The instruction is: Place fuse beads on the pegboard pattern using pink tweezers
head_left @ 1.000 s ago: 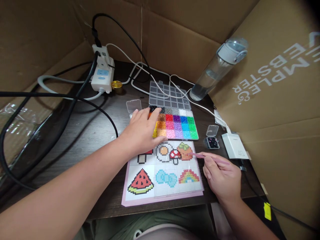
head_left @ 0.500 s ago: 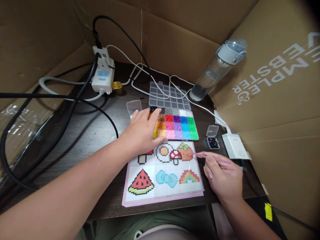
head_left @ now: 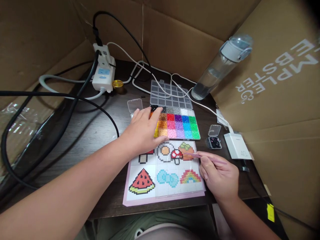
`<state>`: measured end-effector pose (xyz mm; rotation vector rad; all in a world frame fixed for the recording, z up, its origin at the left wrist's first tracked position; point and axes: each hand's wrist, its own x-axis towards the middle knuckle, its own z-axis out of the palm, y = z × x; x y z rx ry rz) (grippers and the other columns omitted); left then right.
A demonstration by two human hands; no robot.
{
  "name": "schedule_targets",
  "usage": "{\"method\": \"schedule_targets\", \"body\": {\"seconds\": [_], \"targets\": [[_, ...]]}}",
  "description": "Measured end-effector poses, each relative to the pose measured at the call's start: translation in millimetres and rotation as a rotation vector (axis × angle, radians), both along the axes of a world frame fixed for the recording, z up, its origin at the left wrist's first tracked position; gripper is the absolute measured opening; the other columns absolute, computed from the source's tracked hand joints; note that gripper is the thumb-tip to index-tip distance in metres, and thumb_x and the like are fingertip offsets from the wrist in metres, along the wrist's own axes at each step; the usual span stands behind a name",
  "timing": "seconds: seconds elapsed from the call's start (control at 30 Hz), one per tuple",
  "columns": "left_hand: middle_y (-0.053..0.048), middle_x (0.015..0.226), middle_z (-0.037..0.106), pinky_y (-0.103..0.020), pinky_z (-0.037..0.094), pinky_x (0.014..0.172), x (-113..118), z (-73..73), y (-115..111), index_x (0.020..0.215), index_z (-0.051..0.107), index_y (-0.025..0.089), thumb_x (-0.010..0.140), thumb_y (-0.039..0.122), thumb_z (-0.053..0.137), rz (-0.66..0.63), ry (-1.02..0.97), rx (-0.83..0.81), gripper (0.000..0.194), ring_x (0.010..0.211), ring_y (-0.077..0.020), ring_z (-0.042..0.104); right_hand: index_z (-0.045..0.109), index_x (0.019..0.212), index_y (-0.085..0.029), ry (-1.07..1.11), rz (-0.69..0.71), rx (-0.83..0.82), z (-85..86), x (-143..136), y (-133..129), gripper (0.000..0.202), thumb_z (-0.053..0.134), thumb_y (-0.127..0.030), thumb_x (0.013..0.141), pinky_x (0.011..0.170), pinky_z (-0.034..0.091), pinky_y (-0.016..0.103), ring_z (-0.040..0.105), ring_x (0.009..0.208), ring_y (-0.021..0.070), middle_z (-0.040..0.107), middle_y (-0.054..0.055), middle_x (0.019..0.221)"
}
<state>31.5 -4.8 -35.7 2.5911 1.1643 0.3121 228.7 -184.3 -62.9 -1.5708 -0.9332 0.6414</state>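
Observation:
Pink tweezers (head_left: 217, 160) are pinched in my right hand (head_left: 220, 178), their tips over the orange fruit picture. My left hand (head_left: 143, 131) lies with fingers spread across the left part of the bead box (head_left: 183, 123), which holds small beads sorted by colour; its thumb reaches near the top of the pattern sheet (head_left: 142, 200). On the sheet rests a clear pegboard (head_left: 166, 193). A red and white mushroom of beads (head_left: 177, 155) sits on the board between the egg and fruit pictures. Watermelon, bow and rainbow pictures fill the lower row.
A small clear box of dark beads (head_left: 214, 142) stands open beside a white charger (head_left: 237, 146). Behind are a water bottle (head_left: 217, 73), the box's lid with a white cable across it, a gold cup (head_left: 118, 85) and a power strip (head_left: 103, 75). Cardboard walls (head_left: 180, 36) surround the table.
My right hand and the tweezers have shifted slightly left, bringing the tips further over the fruit picture. My left hand keeps its place. The whole view has shifted a little.

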Motion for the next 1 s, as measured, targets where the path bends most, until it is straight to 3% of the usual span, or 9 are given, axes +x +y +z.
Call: {"method": "schedule_targets", "body": {"seconds": [0.3,0.5,0.83,1.0], "targets": [[-0.025,0.149,0.041,-0.060,0.015,0.121,0.3,-1.7,1.1,0.154,0.027,0.010,0.082,0.058,0.067,-0.003,-0.027,-0.010,0.095,0.143,-0.0414,0.035,0.082,0.093,-0.016,-0.133,0.036,-0.009,-1.4,4.2,0.0,0.026,0.069,-0.038,0.088,0.038,0.046,0.026,0.055,0.040,0.0139,0.064,0.003,0.051],[-0.025,0.149,0.042,-0.060,0.017,0.121,0.1,-0.9,0.5,0.154,0.027,0.010,0.082,0.059,0.067,-0.002,-0.013,-0.003,0.095,0.142,-0.0406,0.036,0.082,0.094,-0.017,-0.084,0.032,-0.027,-1.4,3.2,-0.3,0.021,0.070,-0.034,0.088,0.036,0.036,0.022,0.042,0.036,0.0088,0.054,-0.002,0.044],[-0.025,0.149,0.042,-0.060,0.017,0.120,-0.1,-1.4,0.3,0.153,0.027,0.010,0.082,0.059,0.067,-0.001,-0.029,-0.006,0.095,0.143,-0.0414,0.035,0.081,0.096,-0.018,0.035,0.023,-0.004,-1.2,3.1,0.4,0.017,0.071,-0.030,0.089,0.037,0.031,0.021,0.040,0.038,0.0069,0.054,-0.002,0.044],[-0.026,0.150,0.041,-0.059,0.018,0.121,-1.0,-0.8,-0.9,0.154,0.027,0.011,0.082,0.059,0.066,0.014,-0.009,0.003,0.095,0.143,-0.0405,0.035,0.080,0.099,-0.018,0.044,0.027,0.154,15.1,11.0,16.8,0.014,0.071,-0.025,0.089,0.036,0.034,0.024,0.044,0.039,0.0071,0.074,0.008,0.071]]}}
